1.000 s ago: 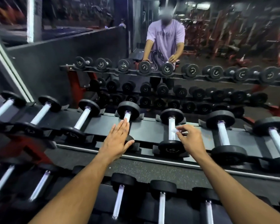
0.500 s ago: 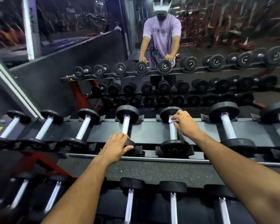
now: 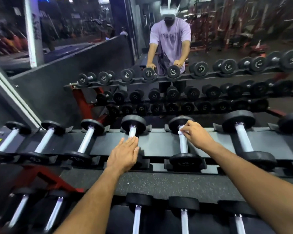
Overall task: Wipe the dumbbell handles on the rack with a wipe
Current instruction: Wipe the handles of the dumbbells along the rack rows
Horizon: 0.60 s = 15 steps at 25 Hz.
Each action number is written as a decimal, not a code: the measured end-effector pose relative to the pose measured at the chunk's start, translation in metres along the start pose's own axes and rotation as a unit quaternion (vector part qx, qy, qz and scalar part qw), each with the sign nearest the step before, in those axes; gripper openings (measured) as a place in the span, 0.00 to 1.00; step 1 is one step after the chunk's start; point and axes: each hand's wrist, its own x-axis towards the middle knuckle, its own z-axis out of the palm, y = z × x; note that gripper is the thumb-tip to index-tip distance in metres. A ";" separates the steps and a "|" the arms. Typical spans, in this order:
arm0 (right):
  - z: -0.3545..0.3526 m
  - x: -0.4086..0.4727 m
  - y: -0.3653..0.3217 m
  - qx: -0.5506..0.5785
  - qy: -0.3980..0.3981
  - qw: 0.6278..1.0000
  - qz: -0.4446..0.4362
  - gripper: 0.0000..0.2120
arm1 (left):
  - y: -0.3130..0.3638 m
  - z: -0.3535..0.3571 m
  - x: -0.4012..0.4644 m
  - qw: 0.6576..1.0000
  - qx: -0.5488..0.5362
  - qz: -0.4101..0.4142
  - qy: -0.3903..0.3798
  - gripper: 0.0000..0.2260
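Black dumbbells with shiny metal handles lie in a row on the top shelf of the rack (image 3: 159, 142). My right hand (image 3: 197, 135) pinches a small white wipe (image 3: 181, 130) against the far end of one handle (image 3: 183, 144), close to the far weight head. My left hand (image 3: 123, 154) lies flat with straight fingers over the near half of the neighbouring dumbbell's handle (image 3: 132, 131) to the left, hiding its near head.
More dumbbells (image 3: 238, 130) sit left and right on the same shelf, and a lower shelf (image 3: 159, 184) holds another row. A wall mirror (image 3: 176, 56) behind the rack reflects the rack, a person in a purple shirt and gym machines.
My right hand slid the wipe up the handle from its middle to the far end. My left hand curled on the neighbouring dumbbell, then flattened again.
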 end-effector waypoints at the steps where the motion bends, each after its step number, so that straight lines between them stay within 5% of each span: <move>1: 0.003 0.000 0.000 0.003 -0.002 1.000 0.006 0.08 | 0.000 0.003 -0.002 1.000 0.001 -0.002 0.029 0.32; 4: 0.005 -0.001 -0.001 0.009 0.003 1.000 0.023 0.09 | -0.002 0.014 -0.002 0.988 0.011 0.015 0.150 0.22; 9: -0.004 -0.013 -0.009 0.003 -0.068 0.998 -0.012 0.11 | -0.003 0.016 -0.002 0.979 0.011 0.028 0.202 0.19; 15: -0.024 -0.018 -0.015 0.048 -0.233 0.970 -0.057 0.08 | -0.005 0.001 -0.004 0.996 -0.014 -0.014 0.089 0.26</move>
